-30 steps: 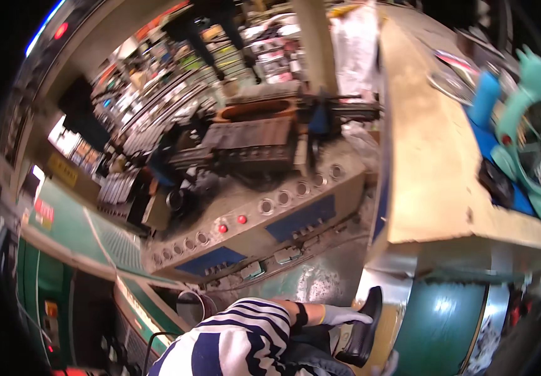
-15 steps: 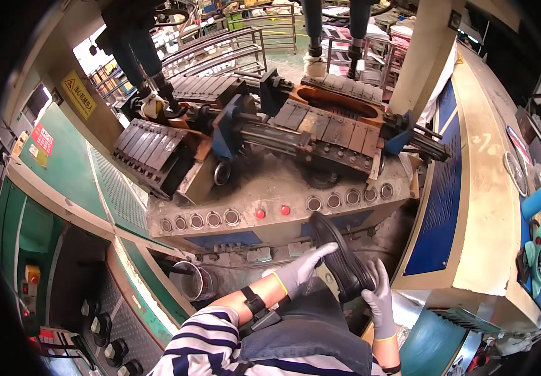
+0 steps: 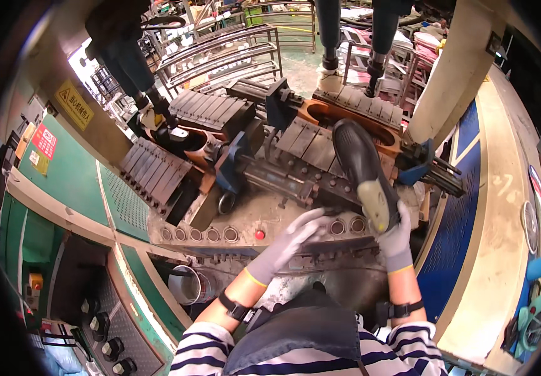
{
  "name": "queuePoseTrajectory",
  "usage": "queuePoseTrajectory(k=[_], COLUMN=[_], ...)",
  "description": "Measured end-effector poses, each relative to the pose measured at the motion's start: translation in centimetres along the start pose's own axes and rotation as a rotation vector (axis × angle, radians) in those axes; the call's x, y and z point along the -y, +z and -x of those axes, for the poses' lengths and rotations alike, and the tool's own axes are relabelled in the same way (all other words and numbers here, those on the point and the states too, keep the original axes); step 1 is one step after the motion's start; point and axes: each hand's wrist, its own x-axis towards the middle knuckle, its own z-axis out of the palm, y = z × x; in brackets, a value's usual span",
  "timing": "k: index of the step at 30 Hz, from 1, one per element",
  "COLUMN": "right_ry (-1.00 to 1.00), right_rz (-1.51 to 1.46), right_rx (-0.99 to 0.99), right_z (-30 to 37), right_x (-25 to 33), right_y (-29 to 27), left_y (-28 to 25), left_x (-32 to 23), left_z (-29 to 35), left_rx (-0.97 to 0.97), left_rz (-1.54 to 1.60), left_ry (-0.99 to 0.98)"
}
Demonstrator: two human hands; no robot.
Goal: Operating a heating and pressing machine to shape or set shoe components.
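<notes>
A black shoe [image 3: 357, 156] is raised in front of the machine's right-hand station, its toe pointing away from me. A pale, yellowish block [image 3: 374, 203] shows in its opening near the heel. My right hand [image 3: 396, 235], in a light grey glove, grips the shoe at the heel end. My left hand [image 3: 292, 241], gloved alike, is apart from the shoe, over the front of the control panel. Its fingers are stretched out, and I see nothing in its palm. Behind the shoe is the machine's station of segmented metal plates [image 3: 305, 139], with an orange frame [image 3: 311, 113].
On the control panel are round dials [image 3: 214, 234] and a red button [image 3: 259, 235]. A second plated station [image 3: 157, 169] stands at the left. A bucket [image 3: 185, 285] is low at the left. Beige and blue machine housing [image 3: 449, 225] bounds the right side; green panels [image 3: 69, 169] the left.
The shoe has moved up and away from me, from low near my lap to in front of the right station. My left hand has come off it; only the right hand holds it now.
</notes>
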Motion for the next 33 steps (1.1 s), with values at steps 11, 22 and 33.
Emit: queuePoseTrajectory(k=[11,22,33], right_ry=[0.402,0.565,0.799], right_rz=[0.139,0.471,0.338], right_rx=[-0.097,-0.186,-0.189], right_z=[-21.6,-34.0,-40.5], right_x=[11.2,12.3,11.4], right_y=[-1.7,-4.5,-6.6], left_y=[-8.5,4.9,5.4], left_x=[18.9,34.4,37.5], left_z=[19.1,36.1,34.7], left_rx=[-1.004,-1.349,-1.525], left_rz=[0.252,0.327,0.616], left_ry=[-0.318,-0.887,-0.676])
